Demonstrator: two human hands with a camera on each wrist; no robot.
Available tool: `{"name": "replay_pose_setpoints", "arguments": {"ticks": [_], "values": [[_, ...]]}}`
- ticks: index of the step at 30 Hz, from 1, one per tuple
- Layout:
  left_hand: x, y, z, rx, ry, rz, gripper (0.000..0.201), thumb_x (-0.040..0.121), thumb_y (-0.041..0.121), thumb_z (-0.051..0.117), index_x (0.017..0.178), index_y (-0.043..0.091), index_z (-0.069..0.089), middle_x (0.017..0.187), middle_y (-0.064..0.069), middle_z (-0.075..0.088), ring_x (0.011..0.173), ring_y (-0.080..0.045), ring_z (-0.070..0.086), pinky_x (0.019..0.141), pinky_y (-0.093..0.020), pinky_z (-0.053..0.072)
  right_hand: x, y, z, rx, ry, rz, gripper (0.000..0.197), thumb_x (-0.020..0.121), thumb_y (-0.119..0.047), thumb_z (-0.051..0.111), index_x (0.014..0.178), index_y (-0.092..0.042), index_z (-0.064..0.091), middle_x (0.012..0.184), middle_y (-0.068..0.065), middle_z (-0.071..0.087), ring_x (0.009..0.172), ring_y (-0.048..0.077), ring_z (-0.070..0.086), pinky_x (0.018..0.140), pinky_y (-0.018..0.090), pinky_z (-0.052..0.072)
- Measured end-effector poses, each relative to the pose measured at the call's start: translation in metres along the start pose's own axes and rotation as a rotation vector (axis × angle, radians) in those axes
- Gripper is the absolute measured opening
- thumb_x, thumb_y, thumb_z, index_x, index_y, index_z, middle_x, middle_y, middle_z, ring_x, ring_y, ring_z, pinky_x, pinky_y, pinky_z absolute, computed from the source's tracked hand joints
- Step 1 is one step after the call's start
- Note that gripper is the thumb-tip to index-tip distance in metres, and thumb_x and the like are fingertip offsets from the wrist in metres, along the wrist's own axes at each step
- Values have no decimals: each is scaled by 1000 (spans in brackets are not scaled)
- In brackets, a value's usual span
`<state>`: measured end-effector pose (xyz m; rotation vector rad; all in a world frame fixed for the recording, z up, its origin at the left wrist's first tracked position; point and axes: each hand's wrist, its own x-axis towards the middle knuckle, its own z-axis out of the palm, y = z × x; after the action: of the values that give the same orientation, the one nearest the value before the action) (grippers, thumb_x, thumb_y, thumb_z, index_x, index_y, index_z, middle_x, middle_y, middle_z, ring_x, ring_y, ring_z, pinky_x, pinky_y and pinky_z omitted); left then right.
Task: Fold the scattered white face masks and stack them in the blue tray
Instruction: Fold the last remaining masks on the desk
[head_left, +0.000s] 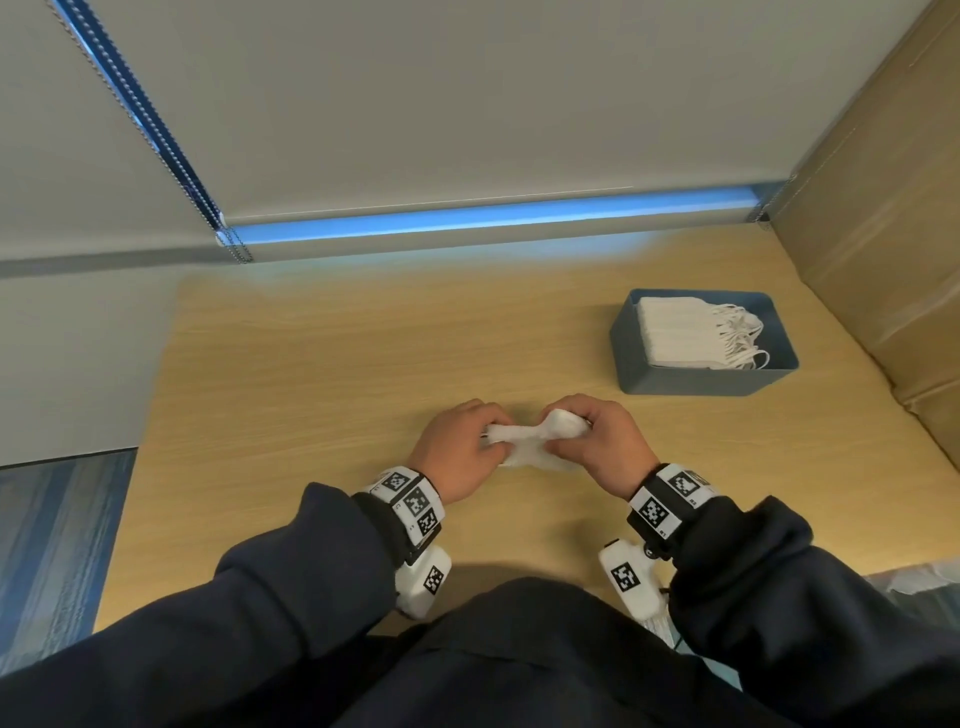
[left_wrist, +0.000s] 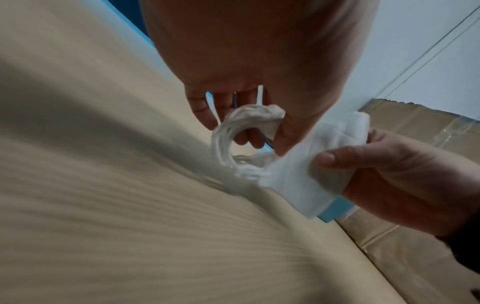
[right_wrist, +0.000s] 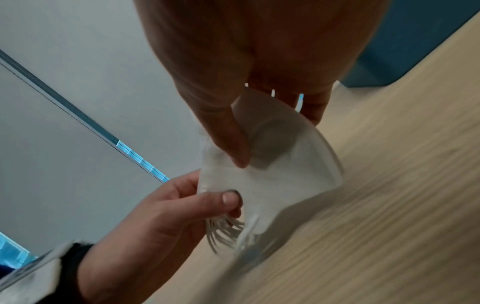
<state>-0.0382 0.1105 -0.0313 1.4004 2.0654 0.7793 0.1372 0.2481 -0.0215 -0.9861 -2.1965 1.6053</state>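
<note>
A white face mask (head_left: 540, 439) is held between both hands just above the wooden table (head_left: 322, 384), near its middle front. My left hand (head_left: 462, 447) pinches its left end, where the ear loops (left_wrist: 228, 139) bunch in a ring. My right hand (head_left: 597, 439) pinches the right end, thumb on the fabric (right_wrist: 272, 181). The mask (left_wrist: 311, 164) is bent and partly folded between them. The blue tray (head_left: 628, 353) sits at the back right, holding a stack of folded white masks (head_left: 680, 338) with their loops trailing right.
A large cardboard box (head_left: 883, 234) walls off the table's right side, close behind the tray. A roller blind (head_left: 415, 130) with a bead chain (head_left: 156, 119) hangs at the back. The table's left edge drops to blue carpet (head_left: 57, 545).
</note>
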Motion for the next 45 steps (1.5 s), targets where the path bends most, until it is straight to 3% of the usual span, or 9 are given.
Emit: {"name": "replay_pose_setpoints", "arguments": {"ticks": [4,10,14,17,29,34,37,40,45], "values": [[0,-8,0,95,37,35,22,90,30,68,111,26,71,109,6,67,93,-18,64,82,-31,48,4,7,6,-6,15,37,29,65,-17,78,94,-22,76,91,0,75,85,16,68,76,31,55],[1,-10,-4,126,-19,2,30,91,35,66,120,27,65,109,6,72,93,-18,66,79,-31,50,6,13,3,-21,37,98,25,77,-4,81,91,-25,79,88,1,78,79,15,69,78,41,57],[6,-7,-13,32,-40,-49,19,89,28,68,108,30,71,93,7,75,83,-15,69,76,-33,54,6,7,-8,-37,61,115,16,79,-10,82,90,-21,79,86,1,78,79,17,70,78,42,57],[16,6,-22,-142,-47,-118,13,84,29,76,95,35,73,93,14,76,88,-5,70,84,-32,56,5,-8,-29,10,68,127,15,81,-6,81,95,-11,77,91,11,77,86,31,73,74,47,60],[122,210,6,-306,-22,-17,11,86,35,72,81,26,72,72,10,74,68,-7,68,61,-23,47,-23,-54,-218,94,379,12,19,86,-8,77,105,-11,75,98,9,76,85,29,75,60,47,63],[175,276,62,-371,4,-27,11,86,37,70,86,26,72,79,8,76,78,-14,72,80,-41,60,-14,-30,-281,132,473,-1,20,87,-9,75,107,-10,71,101,10,74,83,29,75,58,46,62],[195,297,86,-293,23,-47,16,92,35,66,98,22,73,97,3,75,89,-16,69,83,-35,55,-2,-9,-295,141,463,17,20,88,-13,75,106,-15,70,102,9,73,85,26,75,60,46,63],[205,301,106,-307,-26,-128,19,91,32,67,104,19,73,104,-2,73,93,-24,70,87,-42,58,14,17,-300,161,432,82,16,88,-11,74,96,-23,68,100,12,74,87,29,74,61,46,63],[207,287,129,-450,-133,-246,23,87,20,63,107,20,74,105,-7,76,100,-26,72,89,-49,60,28,49,-308,84,299,151,22,85,-8,74,105,-16,68,93,15,74,84,31,75,67,50,64]]}}
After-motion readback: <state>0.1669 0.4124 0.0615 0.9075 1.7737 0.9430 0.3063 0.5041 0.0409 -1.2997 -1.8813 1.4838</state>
